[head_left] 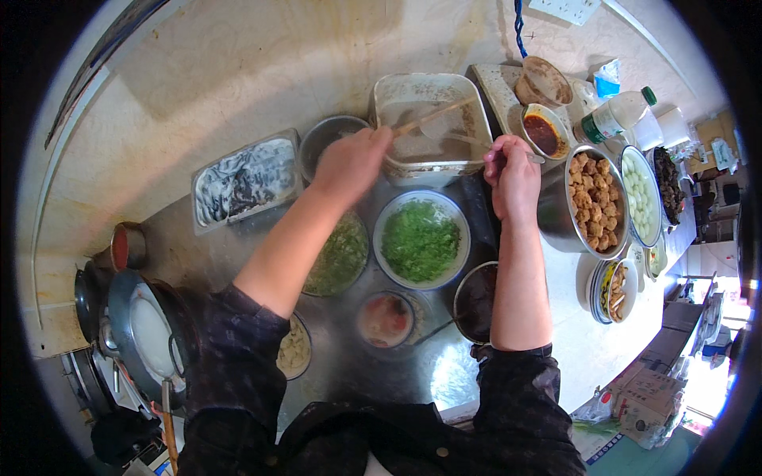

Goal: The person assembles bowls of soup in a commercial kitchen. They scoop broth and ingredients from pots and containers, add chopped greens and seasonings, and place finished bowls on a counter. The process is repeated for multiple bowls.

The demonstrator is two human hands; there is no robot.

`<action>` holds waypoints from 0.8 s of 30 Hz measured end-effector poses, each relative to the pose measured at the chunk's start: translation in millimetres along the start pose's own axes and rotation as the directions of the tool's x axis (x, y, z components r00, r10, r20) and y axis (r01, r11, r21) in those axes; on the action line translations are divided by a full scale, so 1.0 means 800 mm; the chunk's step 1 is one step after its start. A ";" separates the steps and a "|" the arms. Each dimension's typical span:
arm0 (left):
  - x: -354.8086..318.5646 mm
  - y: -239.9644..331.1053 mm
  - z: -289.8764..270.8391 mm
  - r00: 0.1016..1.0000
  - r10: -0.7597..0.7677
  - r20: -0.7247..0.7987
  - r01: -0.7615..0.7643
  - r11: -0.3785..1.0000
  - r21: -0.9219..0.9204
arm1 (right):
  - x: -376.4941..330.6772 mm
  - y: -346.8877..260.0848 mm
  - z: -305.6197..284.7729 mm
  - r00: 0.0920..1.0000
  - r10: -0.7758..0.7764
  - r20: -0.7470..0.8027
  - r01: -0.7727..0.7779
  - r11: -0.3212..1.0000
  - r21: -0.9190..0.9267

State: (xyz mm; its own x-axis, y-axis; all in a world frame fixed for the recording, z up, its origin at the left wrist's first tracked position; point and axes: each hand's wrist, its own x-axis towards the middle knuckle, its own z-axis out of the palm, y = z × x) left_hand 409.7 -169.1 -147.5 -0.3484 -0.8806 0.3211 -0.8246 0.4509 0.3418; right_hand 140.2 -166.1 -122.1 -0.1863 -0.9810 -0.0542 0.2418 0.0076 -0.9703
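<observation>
My left hand [353, 165] is closed around wooden chopsticks [432, 115], which slant over a white square tub [435, 169] with greyish contents. On the tub's right side, my right hand [514, 178] grips a spoon [470, 140] by its handle, the other end reaching into the tub. Just in front of the tub stands a bowl of chopped green herbs [421, 240]. Partly behind my left forearm is a bowl of darker green chopped stuff [337, 258]. A metal bowl [317, 139] sits behind my left hand.
A metal tray [202, 214] with dark, white-coated pieces lies left. To the right are a sauce bowl [543, 131], a plastic bottle [615, 117], a basin of brown fried balls [594, 202] and a bowl of pale eggs [639, 190]. A wok [131, 301] stands at lower left.
</observation>
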 end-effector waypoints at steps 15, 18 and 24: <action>-0.186 0.015 -0.177 0.792 -0.319 -0.520 0.168 0.934 -0.316 | -0.215 -0.038 0.040 0.975 -0.060 0.214 0.047 0.997 0.067; -0.324 0.028 -0.219 0.730 -0.434 -0.529 0.211 0.878 -0.429 | -0.308 -0.006 0.072 0.882 -0.070 0.467 0.075 0.997 0.008; -0.547 0.068 -0.253 0.607 -0.671 -0.426 0.487 0.737 -0.469 | -0.442 0.103 0.135 0.491 -0.261 0.831 0.705 0.680 -0.203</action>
State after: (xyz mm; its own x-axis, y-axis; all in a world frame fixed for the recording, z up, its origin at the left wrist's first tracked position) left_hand 607.9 270.5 -90.6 0.5318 -0.7750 0.3414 -0.5683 -0.0278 0.8223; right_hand 329.3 160.7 -157.6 0.6371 -0.6444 0.4229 -0.1599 -0.6472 -0.7453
